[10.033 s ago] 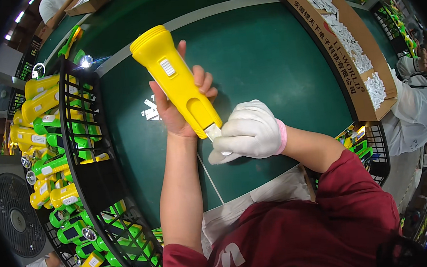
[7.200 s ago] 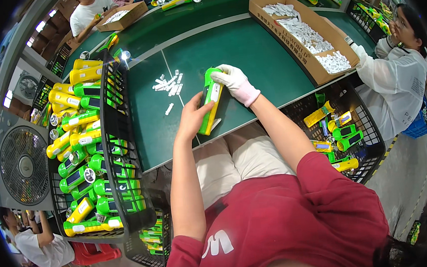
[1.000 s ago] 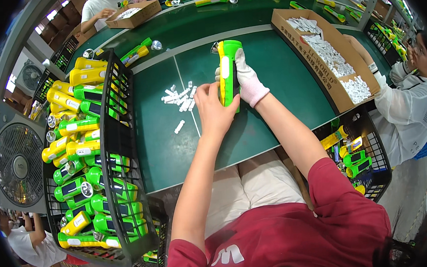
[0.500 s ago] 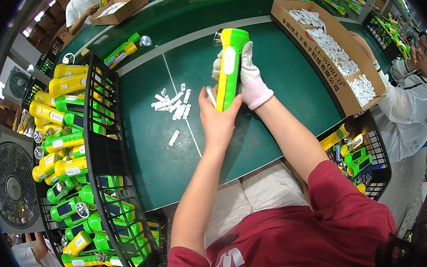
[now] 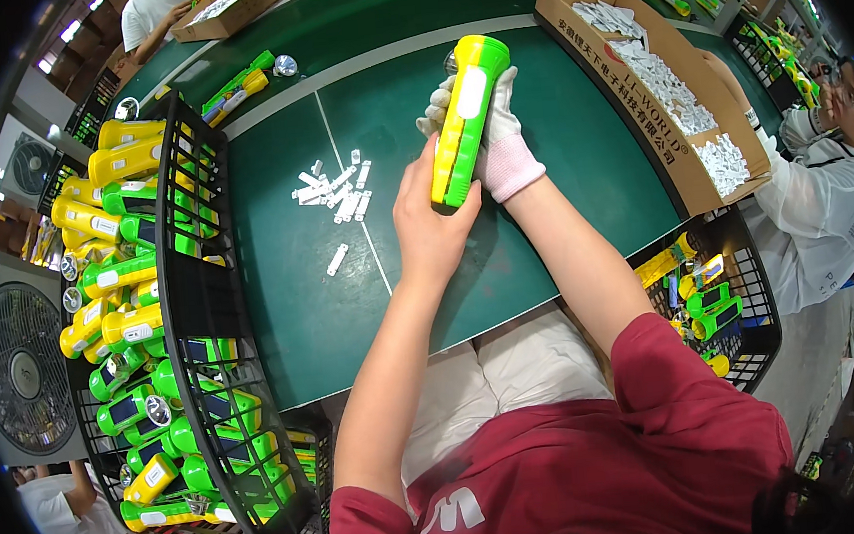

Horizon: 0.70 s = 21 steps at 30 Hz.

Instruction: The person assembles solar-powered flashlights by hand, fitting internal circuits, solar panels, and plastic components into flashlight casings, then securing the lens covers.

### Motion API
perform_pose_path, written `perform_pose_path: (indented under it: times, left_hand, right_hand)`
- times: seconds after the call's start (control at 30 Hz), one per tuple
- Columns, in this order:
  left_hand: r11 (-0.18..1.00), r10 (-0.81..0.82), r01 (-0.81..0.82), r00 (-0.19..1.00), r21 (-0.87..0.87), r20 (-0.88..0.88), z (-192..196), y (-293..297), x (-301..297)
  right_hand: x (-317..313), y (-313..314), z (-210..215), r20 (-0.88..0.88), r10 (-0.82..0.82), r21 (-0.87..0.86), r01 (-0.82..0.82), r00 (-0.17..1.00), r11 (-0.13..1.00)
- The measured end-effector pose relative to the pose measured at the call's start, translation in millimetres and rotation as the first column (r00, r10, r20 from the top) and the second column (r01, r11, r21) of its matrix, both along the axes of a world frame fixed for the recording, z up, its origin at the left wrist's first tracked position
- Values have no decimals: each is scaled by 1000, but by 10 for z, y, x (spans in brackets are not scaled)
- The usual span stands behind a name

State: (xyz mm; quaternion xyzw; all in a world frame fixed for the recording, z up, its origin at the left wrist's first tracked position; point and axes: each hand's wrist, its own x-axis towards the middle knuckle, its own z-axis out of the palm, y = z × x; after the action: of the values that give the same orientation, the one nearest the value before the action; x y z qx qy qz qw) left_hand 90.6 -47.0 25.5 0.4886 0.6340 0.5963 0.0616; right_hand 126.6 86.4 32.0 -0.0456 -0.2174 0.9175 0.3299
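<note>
A yellow and green flashlight [image 5: 459,136] is held slantwise above the green tabletop, its wide head at the far end and a white panel facing up. My right hand [image 5: 503,140], in a white and pink knit glove, is closed round it from behind and the right side. At the tail end my bare left hand [image 5: 432,204] grips the lower part, thumb on the near right edge and fingers along the left. Those fingertips are partly hidden behind the flashlight. Left of my hands lies a loose group of small white plastic pieces [image 5: 339,192], with a single white piece [image 5: 338,260] nearer me.
A black basket [image 5: 182,316] heaped with flashlights stands at the left edge. On the right, a cardboard box [image 5: 600,71] holds many white pieces, and another black basket [image 5: 753,327] sits below it. More flashlights [image 5: 240,86] lie beyond the table. A co-worker [image 5: 810,192] is at the right.
The flashlight has tilted slightly, its head moving up and right. A small white piece visible between my left fingers and the flashlight is now out of sight. The view has shifted a little.
</note>
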Motion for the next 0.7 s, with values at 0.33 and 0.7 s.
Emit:
perform_pose_path:
  times: [0.33,0.7]
  left_hand:
    - [999,35,-38,995,-32,-94,-46,-3,-8]
    - [954,111,-193,939,-232,-324,-22,-44,-65]
  right_hand:
    - [5,-43,39,144,-2,187,-25,990,982]
    - [116,-269,201,178,-257,554,120,950,824]
